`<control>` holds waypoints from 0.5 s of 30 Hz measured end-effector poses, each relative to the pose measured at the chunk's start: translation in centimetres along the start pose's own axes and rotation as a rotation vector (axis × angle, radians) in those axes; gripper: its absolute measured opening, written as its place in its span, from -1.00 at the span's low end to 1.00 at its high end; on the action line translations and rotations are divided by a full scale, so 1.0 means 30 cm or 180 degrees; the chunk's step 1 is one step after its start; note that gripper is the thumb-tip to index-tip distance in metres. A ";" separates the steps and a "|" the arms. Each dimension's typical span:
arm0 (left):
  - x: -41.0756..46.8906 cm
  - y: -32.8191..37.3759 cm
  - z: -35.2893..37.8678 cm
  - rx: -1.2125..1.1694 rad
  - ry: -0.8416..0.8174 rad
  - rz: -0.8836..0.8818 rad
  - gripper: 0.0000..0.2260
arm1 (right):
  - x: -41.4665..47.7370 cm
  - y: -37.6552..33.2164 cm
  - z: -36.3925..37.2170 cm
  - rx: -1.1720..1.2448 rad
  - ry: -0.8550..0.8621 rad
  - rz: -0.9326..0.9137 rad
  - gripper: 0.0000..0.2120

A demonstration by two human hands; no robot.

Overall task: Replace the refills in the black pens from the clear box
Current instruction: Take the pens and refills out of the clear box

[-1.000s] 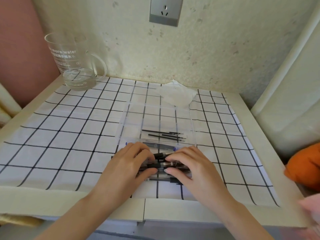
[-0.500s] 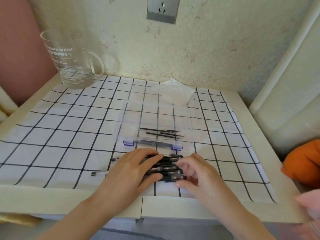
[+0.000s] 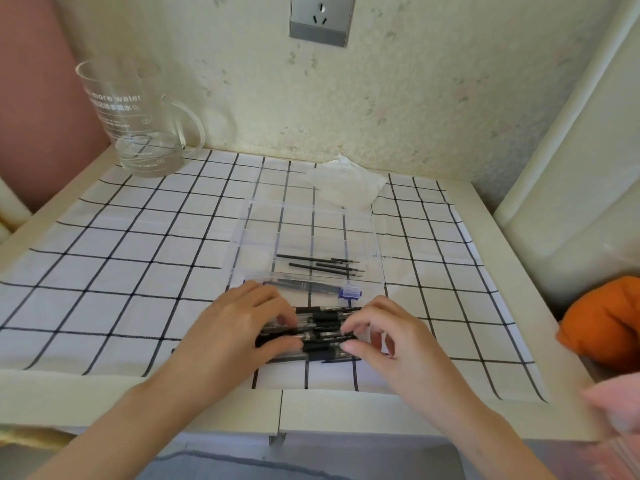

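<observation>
The black pens lie in a loose pile on the checked cloth, at the near edge of the counter, and both hands are on them. The left hand covers the pile's left end, its grip closed round the barrels: fingers curled over the top, thumb against the near side, probably to stop the round pens rolling apart. The right hand comes in at the other end with fingers bent, thumb and forefinger pinching at the pen ends there, apparently to work one pen free of the rest, though which one it has cannot be told. Just beyond the two grips stands the clear box, open, its near wall almost touching the pile. A few thin black refills lie loose on its floor, and more seem to lie along its near wall, within easy reach. No pen looks opened yet, so the task seems to be at its start — the next move calls for lifting one pen clear and unscrewing it. Far beyond the left grip is a glass mug; a tissue lies behind the box.
</observation>
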State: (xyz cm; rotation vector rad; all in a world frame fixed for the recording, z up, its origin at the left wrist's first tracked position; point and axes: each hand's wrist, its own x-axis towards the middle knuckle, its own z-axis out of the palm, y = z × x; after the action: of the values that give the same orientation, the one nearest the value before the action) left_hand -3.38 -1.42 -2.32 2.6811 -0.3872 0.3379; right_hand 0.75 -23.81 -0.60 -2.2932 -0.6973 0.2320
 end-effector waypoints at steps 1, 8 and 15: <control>-0.001 -0.003 0.004 0.0026 -0.0006 0.0009 -0.76 | 0.002 0.000 0.007 -0.0006 -0.0025 0.0014 -0.90; 0.017 0.064 -0.016 -0.0523 0.0375 -0.0042 -0.80 | 0.022 -0.043 0.015 0.0991 0.0193 -0.0006 -0.82; 0.026 0.099 -0.024 -0.0947 0.0264 -0.0237 -0.72 | 0.038 -0.084 0.017 0.2072 0.0198 0.0114 -0.88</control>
State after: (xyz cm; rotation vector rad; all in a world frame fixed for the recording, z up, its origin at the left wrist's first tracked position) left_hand -3.72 -3.90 -0.37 2.3758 -0.2868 0.3391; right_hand 0.47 -21.39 0.79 -1.6819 -0.4592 0.3451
